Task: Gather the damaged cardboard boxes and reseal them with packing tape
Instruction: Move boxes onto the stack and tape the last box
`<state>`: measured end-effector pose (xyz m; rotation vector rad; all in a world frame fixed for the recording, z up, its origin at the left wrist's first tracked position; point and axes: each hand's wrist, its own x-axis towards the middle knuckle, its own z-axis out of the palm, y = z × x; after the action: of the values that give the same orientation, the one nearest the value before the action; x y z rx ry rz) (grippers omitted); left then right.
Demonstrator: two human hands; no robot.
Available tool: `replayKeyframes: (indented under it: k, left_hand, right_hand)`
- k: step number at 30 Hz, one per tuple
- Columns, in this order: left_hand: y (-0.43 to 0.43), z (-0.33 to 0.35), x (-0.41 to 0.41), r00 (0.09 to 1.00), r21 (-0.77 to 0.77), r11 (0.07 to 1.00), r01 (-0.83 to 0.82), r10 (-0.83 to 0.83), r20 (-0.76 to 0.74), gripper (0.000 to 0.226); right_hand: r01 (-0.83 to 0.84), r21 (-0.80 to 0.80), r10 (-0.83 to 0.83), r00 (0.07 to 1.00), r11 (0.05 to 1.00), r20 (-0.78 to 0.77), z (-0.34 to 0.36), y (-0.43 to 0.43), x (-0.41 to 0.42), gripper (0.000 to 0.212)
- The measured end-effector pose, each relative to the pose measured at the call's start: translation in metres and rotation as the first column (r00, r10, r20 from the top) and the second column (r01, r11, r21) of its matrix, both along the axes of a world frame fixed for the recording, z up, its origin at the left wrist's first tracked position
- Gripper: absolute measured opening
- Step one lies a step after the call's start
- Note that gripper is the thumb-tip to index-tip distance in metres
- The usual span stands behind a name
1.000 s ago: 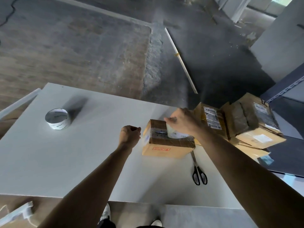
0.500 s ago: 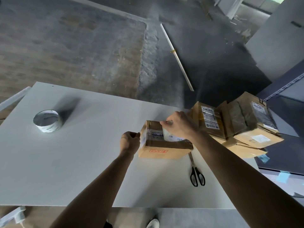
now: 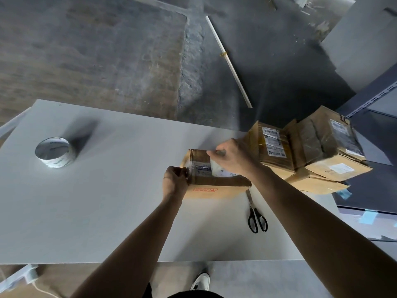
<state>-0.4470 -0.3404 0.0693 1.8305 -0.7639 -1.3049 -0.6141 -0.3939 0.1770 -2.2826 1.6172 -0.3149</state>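
Left grip (image 3: 175, 178) has closed onto box (image 3: 214, 194), curled round taped left end; right grip (image 3: 231, 155) pinches far top edge, likely steadying for sealing.

Both bare forearms are stretched forward, the left from the lower middle of the view, the right from its lower right corner. The left hand (image 3: 175, 181) is closed into a fist, back upward, and a tape end (image 3: 190, 168) is pinched in its curled fingers. The right hand (image 3: 233, 157) is arched palm down, and a tape roll (image 3: 219, 172) is gripped beneath it by bent fingers.
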Motion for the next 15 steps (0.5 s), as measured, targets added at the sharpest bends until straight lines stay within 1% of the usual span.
replayKeyframes:
  k: [3,6,8,10,12,14,15]
  left_hand:
    - [0.003,-0.001,0.002,0.998,0.066,0.998,-0.011,0.016,-0.067,0.029]
    - [0.004,0.000,0.009,0.974,0.223,0.975,-0.003,0.054,-0.220,0.048]
    - [0.004,0.002,0.011,0.959,0.292,0.956,0.039,0.047,-0.280,0.052]
    - [0.002,0.002,0.014,0.963,0.311,0.948,0.062,0.025,-0.270,0.057]
    - [-0.002,0.001,0.018,0.983,0.287,0.956,0.064,-0.010,-0.185,0.061]
    - [-0.006,0.004,0.019,0.996,0.202,0.979,0.040,-0.023,-0.082,0.057]
    - [-0.008,0.008,0.017,0.998,0.117,0.992,0.043,-0.037,-0.053,0.059]
  right_hand:
    - [0.005,0.006,-0.005,1.000,1.000,-0.003,-0.001,0.000,0.000,0.037]
    - [0.003,-0.009,-0.003,0.999,1.000,-0.034,-0.002,0.000,0.000,0.043]
    - [0.001,-0.008,-0.001,0.999,1.000,-0.035,-0.003,-0.001,0.001,0.046]
    - [0.011,0.000,-0.011,0.999,1.000,-0.030,-0.003,-0.001,0.002,0.048]
    - [0.008,0.000,-0.008,1.000,1.000,-0.021,-0.002,-0.001,0.002,0.047]
    - [0.009,0.005,-0.008,1.000,1.000,-0.016,-0.001,-0.001,0.001,0.045]
    - [0.011,-0.001,-0.011,1.000,1.000,-0.013,-0.001,0.000,0.001,0.045]
